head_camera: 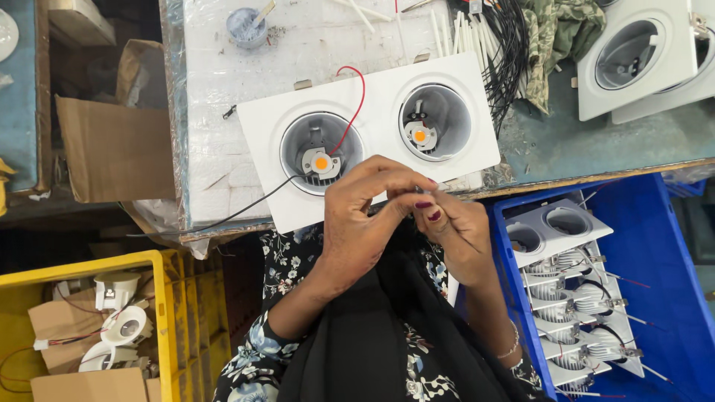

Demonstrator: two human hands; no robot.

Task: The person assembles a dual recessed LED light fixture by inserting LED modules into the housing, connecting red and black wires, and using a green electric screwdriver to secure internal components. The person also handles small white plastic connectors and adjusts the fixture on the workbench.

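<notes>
Left hand (pixel 357 216) and right hand (pixel 450 223), fingertips pinched together on something too small to tell, at near edge of white rectangular twin-recess lamp housing (pixel 369 138); blue plastic crate (pixel 663 246) right, yellow plastic crate (pixel 167 313) left.

whatever both hands pinch hidden behind fingertips (pixel 423 202), blue crate (pixel 670 223) cut off at right edge

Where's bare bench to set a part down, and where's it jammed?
Free: the white sheet left of the twin fixture, below the paste cup; the teal strip right of the fixture, below the square housings. Crowded: the top edge, with the wire bundle and cloth. Both hands block the front edge.
</notes>
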